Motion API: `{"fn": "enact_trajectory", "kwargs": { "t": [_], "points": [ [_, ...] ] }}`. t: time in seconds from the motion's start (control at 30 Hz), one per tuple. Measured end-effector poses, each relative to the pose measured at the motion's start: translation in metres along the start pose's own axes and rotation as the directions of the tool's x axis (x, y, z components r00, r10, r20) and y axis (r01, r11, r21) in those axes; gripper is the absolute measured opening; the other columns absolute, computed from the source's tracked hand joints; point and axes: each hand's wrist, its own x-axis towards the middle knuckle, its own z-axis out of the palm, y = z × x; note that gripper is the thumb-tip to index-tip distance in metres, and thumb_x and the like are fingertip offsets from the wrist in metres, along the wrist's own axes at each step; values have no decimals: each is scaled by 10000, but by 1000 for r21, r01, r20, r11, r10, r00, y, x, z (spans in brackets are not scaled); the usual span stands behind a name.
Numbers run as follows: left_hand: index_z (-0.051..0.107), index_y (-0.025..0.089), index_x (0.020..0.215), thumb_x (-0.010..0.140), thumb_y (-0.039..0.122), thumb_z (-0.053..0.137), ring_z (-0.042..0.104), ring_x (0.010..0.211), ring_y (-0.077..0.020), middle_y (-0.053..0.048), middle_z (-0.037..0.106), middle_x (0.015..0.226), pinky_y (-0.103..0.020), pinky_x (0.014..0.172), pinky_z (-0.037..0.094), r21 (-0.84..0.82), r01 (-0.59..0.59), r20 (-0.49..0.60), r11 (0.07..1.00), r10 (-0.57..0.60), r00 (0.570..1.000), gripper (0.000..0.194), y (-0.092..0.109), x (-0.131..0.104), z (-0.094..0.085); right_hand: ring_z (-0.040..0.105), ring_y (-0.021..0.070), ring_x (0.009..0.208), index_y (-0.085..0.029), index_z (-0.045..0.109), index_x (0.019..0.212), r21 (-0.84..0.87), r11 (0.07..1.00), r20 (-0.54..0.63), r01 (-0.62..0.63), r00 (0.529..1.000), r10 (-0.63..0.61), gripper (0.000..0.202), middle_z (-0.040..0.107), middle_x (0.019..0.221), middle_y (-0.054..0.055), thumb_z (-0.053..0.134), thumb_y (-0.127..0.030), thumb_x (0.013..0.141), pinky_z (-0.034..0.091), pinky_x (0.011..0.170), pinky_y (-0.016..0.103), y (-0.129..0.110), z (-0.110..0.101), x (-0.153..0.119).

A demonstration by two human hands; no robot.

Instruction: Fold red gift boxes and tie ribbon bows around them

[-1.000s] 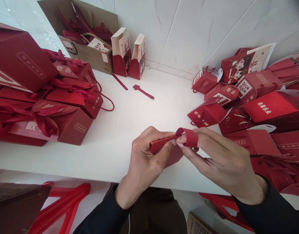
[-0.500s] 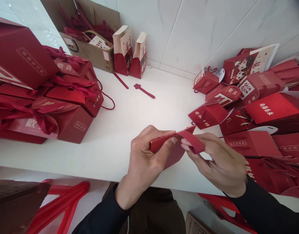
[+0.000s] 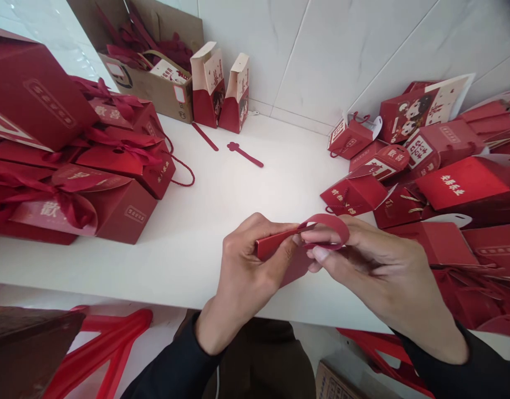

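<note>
My left hand [image 3: 255,260] pinches a folded red gift box [image 3: 294,269] near the front edge of the table, thumb on the near side. A red paper strip [image 3: 336,224] curves up from the box's top edge in a loop. My right hand [image 3: 375,266] has its fingers closed on that strip, with the thumb pressing its lower end beside the box. The strip's far end is hidden by the fingers. Two loose red strips lie beyond my hands: a strip with a flower-shaped end [image 3: 245,154] and a plain-looking strip [image 3: 205,136].
Finished-looking red boxes with bows [image 3: 113,210] are stacked at left. Many red boxes [image 3: 442,183] crowd the right side. Two cream-and-red boxes [image 3: 234,100] stand by the wall beside a cardboard carton [image 3: 172,102] of ribbons. Red stool legs [image 3: 109,343] show below the white table [image 3: 163,271].
My right hand has turned and shifted its thumb toward the box. The red strip has opened into a rounder loop, its lower end nearer the box. My left hand keeps its grip.
</note>
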Motion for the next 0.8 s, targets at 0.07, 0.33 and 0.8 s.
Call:
{"fn": "enact_trajectory", "kwargs": {
  "t": [0.07, 0.33, 0.8],
  "points": [
    [819, 278, 961, 902, 208, 753, 624, 664, -119, 0, 707, 799, -277, 596, 512, 0, 5, 6, 1000, -5, 1000, 113, 0, 1, 0, 725, 91, 814, -357, 788, 1118, -22, 1000, 0, 20, 1000, -20, 360, 743, 1010, -42, 677, -77, 921, 660, 687, 161, 1, -2, 1],
    [823, 276, 942, 897, 208, 762, 624, 673, -119, 1, 713, 811, -274, 604, 522, -34, 21, 29, 999, -20, 999, 102, -1, 4, -1, 698, 118, 778, -333, 778, 1034, -109, 992, -44, 56, 997, -61, 247, 743, 895, -54, 762, -127, 900, 619, 656, 219, 9, -1, 6],
    [812, 255, 921, 895, 177, 745, 621, 667, -116, 2, 695, 796, -268, 588, 505, -55, 16, 36, 998, -14, 999, 106, -1, 7, -2, 743, 197, 825, -324, 768, 993, -392, 892, -44, 225, 964, -263, 239, 787, 930, -18, 723, -103, 916, 629, 671, 346, 3, 0, 14]
  ]
}}
